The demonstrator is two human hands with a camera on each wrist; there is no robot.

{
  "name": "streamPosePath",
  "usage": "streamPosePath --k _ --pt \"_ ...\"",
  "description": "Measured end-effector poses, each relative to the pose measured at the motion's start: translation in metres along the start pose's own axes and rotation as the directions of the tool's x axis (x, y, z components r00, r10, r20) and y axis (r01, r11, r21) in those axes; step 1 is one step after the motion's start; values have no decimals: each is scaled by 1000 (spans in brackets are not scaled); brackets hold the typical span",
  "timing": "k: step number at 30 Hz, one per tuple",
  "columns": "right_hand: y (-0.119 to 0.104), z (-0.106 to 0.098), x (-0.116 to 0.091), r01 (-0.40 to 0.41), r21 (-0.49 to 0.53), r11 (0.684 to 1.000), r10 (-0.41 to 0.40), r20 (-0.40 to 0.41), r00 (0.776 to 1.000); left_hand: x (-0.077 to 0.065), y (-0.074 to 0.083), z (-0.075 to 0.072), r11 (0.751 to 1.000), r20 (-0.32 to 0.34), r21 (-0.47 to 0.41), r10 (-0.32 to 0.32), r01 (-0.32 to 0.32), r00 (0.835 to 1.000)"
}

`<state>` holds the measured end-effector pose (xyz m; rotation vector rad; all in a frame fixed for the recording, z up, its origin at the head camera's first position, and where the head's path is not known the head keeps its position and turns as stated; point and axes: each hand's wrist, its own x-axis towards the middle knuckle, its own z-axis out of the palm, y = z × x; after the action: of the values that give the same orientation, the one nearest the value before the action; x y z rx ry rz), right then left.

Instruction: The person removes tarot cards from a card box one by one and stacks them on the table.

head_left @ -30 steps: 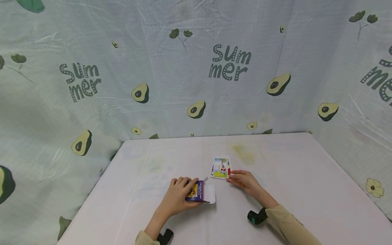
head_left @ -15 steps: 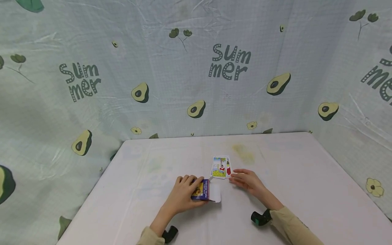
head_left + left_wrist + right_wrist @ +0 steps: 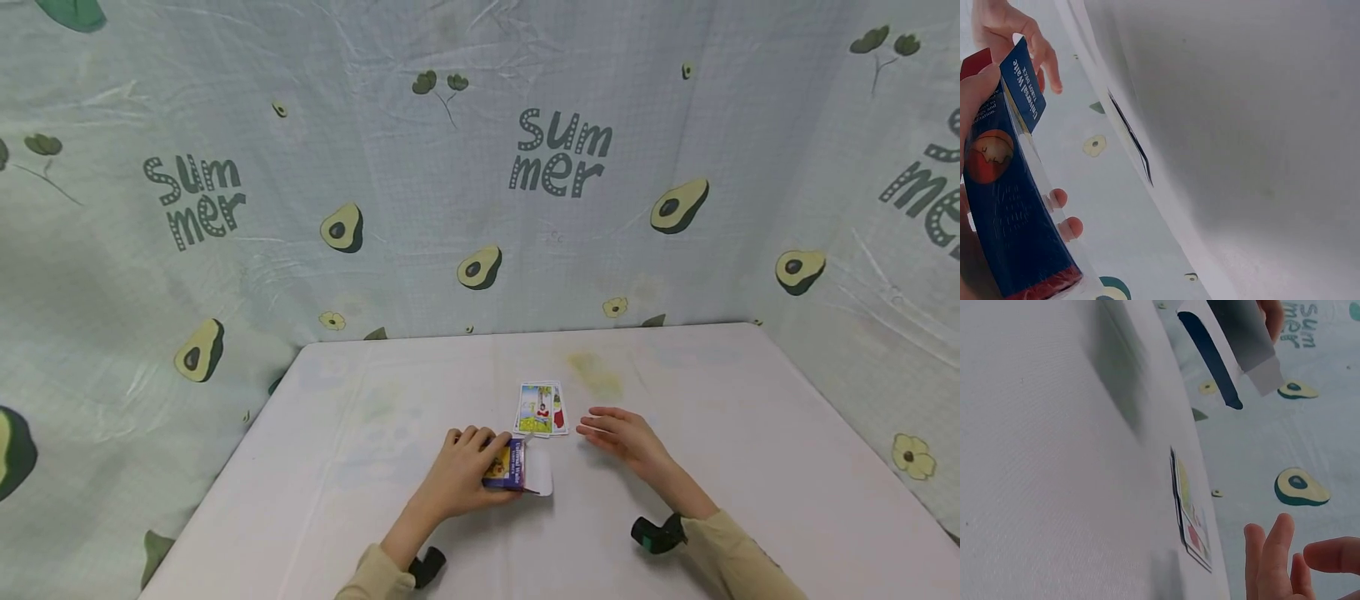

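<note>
My left hand [image 3: 459, 475] grips a dark blue tarot card box [image 3: 504, 465], whose label reads "Universal Waite Tarot Deck". In the left wrist view the box [image 3: 1013, 200] is pinched between thumb and fingers, its end flap [image 3: 1024, 84] standing out. The right wrist view looks into the box's open end [image 3: 1244, 337], with white flaps spread. Several picture cards [image 3: 536, 410] lie in a slightly fanned stack on the table beyond the box. To the right of the cards my right hand [image 3: 626, 442] hovers apart from them, fingers extended, holding nothing.
A white cloth covers the table [image 3: 390, 392]. Behind it hangs a pale curtain [image 3: 420, 167] printed with avocados and "summer". Dark wrist cameras [image 3: 657, 534] sit on both forearms, below the hands.
My left hand has carried the box rightward, closer to the cards. My right hand has drawn away from the cards to the right. The stack lies in nearly the same spot.
</note>
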<state>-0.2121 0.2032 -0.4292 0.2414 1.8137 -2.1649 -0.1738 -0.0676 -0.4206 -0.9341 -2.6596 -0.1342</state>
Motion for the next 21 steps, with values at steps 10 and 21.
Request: streamPosePath --k 10,21 --pt "-8 -11 -7 11 13 1000 -11 -7 1000 15 5 4 997 69 54 44 -48 997" --pt "-17 -19 -16 36 77 996 -37 20 999 35 14 21 977 22 149 151 -153 988"
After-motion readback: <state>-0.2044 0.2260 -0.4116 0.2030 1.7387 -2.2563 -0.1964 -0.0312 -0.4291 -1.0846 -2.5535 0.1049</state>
